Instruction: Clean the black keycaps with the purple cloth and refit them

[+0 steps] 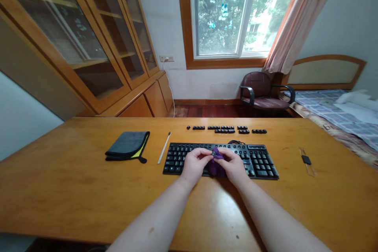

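- Pinches small dark piece [214, 152] between thumb and fingers of left hand [194, 164], at top of purple cloth [217, 170].
- Grasps cloth in right hand [235, 164], thumb and fingers closed on bunched folds, fingertips close to left ones.
- Has both hands and cloth over middle of keyboard [264, 167], set lengthwise across desk [73, 193].
- Shows, well right of keyboard, wire tool [306, 160] with dark middle.
- Shows, just left of keyboard, white stick [163, 150] with dark tip, slanting; farther left, folded grey towel [126, 143] with yellow inside.
- Shows, behind keyboard, black keycaps [225, 130] in short rows.
- Shows, beyond desk, chair [260, 88], bed [325, 102], glazed cabinet [126, 90] and window [224, 35] with pink curtain [301, 19].
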Motion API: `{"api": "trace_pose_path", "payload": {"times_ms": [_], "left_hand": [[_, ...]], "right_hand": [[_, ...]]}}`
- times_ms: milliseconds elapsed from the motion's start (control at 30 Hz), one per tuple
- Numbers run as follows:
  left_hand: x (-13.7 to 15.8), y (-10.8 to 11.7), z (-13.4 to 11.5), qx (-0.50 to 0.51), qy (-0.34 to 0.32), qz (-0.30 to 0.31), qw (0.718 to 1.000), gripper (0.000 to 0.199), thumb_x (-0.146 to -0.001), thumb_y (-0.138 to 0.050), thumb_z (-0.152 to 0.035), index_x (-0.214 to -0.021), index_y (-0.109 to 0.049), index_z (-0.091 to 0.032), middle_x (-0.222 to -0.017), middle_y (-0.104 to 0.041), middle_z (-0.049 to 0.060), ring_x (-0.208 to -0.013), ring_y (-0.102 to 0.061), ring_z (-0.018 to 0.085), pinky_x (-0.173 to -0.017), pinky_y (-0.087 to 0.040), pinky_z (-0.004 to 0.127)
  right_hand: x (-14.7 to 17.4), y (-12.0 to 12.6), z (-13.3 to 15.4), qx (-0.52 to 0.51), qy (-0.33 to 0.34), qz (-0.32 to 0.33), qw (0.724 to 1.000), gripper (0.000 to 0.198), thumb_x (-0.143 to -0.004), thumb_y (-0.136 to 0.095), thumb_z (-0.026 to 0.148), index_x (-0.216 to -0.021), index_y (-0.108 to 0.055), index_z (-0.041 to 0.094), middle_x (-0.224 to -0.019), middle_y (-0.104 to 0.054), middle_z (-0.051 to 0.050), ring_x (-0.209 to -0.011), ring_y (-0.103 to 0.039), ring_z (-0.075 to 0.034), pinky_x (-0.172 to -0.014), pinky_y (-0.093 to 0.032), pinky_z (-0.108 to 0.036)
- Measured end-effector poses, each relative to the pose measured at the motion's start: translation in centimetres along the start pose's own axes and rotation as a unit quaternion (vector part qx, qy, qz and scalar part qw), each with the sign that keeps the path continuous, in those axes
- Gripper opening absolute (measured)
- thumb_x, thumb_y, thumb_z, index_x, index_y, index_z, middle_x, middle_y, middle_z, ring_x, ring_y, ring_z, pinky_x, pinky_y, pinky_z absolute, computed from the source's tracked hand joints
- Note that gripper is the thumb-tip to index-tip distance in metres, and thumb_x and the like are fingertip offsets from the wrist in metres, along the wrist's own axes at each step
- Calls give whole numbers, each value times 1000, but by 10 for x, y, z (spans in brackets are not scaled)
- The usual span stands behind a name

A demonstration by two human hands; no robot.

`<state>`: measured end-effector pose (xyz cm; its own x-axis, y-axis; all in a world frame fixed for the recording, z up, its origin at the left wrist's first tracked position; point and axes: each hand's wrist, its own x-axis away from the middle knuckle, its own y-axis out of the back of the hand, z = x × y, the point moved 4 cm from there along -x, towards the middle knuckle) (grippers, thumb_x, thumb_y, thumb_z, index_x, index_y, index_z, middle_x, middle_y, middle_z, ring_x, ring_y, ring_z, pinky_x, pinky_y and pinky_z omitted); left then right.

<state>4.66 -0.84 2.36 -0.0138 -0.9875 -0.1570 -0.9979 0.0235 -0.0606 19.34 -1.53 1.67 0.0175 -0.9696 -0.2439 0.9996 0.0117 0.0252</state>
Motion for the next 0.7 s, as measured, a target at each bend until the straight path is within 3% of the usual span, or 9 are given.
{"api": "trace_pose_path", "payload": {"times_ms": [267,700], "left_hand": [[0,0,5,23,31,10,999,10,-59,-72,-18,-67,-67,-14,-74,-69,4,-73,-63,16,-73,-51,30],[0,-4,9,4,50,16,999,15,-62,-71,-19,-75,-64,-14,-73,-67,3,-71,-64,15,-72,-53,28]], "right_hand": [[0,3,-3,-4,4,-19,1000,8,-64,-70,25,-71,-72,22,-79,-69,-5,-81,-62,-21,-79,-46,-35],[2,2,-5,-5,-65,-55,996,19,-70,-64,36,-75,-66,17,-69,-63,-3,-68,-56,-19,-66,-43,-29]]}}
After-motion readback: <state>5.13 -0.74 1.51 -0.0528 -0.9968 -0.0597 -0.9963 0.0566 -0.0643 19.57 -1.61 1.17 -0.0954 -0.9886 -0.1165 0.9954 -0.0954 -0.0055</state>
